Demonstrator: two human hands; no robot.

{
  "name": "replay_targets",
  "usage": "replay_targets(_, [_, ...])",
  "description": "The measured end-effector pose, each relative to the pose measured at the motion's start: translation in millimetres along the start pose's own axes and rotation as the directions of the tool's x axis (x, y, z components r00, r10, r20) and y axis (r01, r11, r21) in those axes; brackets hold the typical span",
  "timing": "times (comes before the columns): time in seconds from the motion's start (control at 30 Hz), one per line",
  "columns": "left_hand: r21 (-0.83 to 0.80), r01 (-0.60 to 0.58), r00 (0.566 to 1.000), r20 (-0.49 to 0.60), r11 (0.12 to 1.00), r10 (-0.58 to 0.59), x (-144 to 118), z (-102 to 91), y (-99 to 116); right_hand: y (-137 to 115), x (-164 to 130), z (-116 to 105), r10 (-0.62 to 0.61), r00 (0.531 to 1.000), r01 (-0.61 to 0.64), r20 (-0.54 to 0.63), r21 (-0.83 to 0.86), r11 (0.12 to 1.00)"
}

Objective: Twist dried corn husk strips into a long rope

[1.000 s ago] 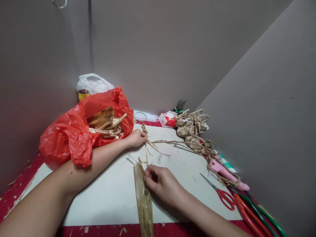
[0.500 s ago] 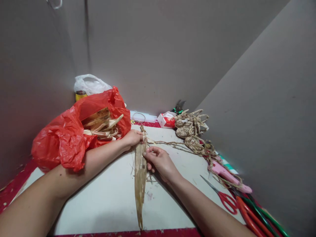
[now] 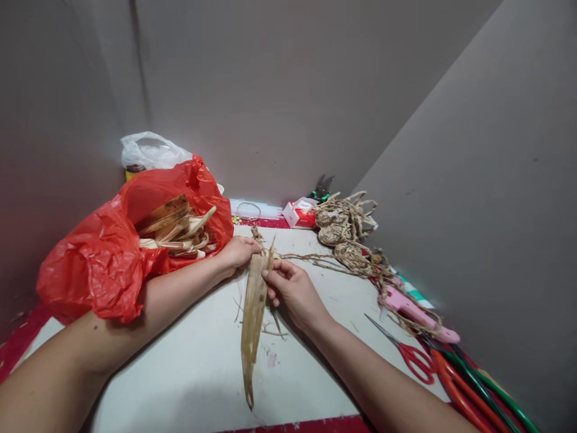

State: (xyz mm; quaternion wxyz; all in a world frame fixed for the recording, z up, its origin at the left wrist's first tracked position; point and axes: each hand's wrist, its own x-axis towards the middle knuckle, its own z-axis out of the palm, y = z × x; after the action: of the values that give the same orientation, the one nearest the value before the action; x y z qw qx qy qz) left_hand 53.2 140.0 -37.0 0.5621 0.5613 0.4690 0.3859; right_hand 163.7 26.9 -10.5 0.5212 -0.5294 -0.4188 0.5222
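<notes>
Grey partition walls enclose a pale work table (image 3: 189,373) with a red border.

Head view: a long dried leaf strip (image 3: 251,313) lies near the table's middle, its long axis running from the far end toward the person, lower tip free above the surface. Both hands meet at its far end. The left hand (image 3: 237,251) is closed on the top, just left of the strip; the right hand (image 3: 293,291) pinches the strip's right edge between thumb and fingers, slightly nearer the person. A braided cord (image 3: 315,260) trails right from that far end toward coiled braid (image 3: 345,231). Left of the strip sits a red bag (image 3: 112,258) of husks; red scissors (image 3: 408,355) lie to its right.

Against half a second ago, the strip's top has tilted rightward, and the hands are hardly displaced.
</notes>
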Motion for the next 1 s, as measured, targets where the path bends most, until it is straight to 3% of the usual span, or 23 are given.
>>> replay_targets(0.13, [0.021, 0.025, 0.994, 0.104, 0.999, -0.027, -5.0, 2.3, 3.4, -0.8, 1.9, 0.3, -0.001, 0.999, 0.000, -0.041, -0.026, 1.000])
replay_targets(0.23, [0.010, 0.002, 0.992, 0.124, 1.000, -0.003, -9.5, 5.5, 5.6, 0.3, 0.6, 3.3, -0.016, 0.999, 0.015, -0.034, -0.027, 1.000])
replay_targets(0.47, [0.048, -0.083, 0.993, 0.093, 0.995, 0.078, -12.7, 8.0, 10.3, 0.7, 5.6, 10.5, 0.130, 0.991, -0.129, 0.015, -0.039, 0.991])
replay_targets(0.8, [-0.051, -0.031, 0.991, 0.129, 0.998, 0.037, -11.8, 6.4, 11.5, -12.0, 7.2, 17.3, 0.058, 0.993, -0.060, -0.105, -0.015, 0.998])
replay_targets(1.0, [-0.066, -0.058, 0.997, 0.050, 0.996, 0.062, -11.2, 10.9, 10.4, -8.3, 9.2, 18.0, 0.055, 0.992, -0.052, -0.111, 0.030, 0.998])
